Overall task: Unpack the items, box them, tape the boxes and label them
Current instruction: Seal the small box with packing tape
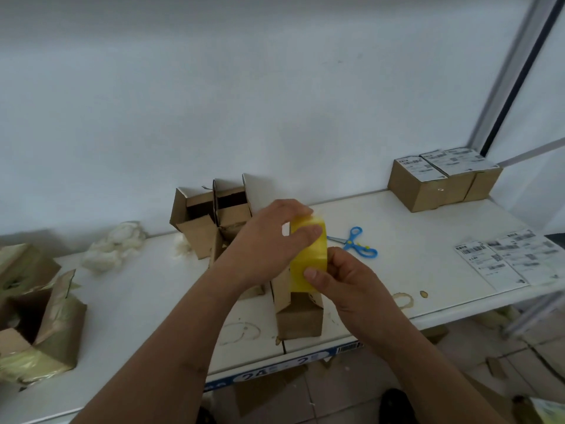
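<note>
You've got the yellow tape roll in both hands right over the small brown box near the front edge of the desk. Your left hand has its grip curled round the top of the roll, and your right hand pinches its lower edge, thumb on the face, probably hunting for the tape end.

Tip: keep the left steady, peel with the right, and pull enough free to run past both sides of the box seam before sticking it down.

The blue scissors lie just right of the roll, handy for the cut.

Writing: the shipping labels far right of the box are too blurred to read. The desk's front strip seems to show "24".
</note>
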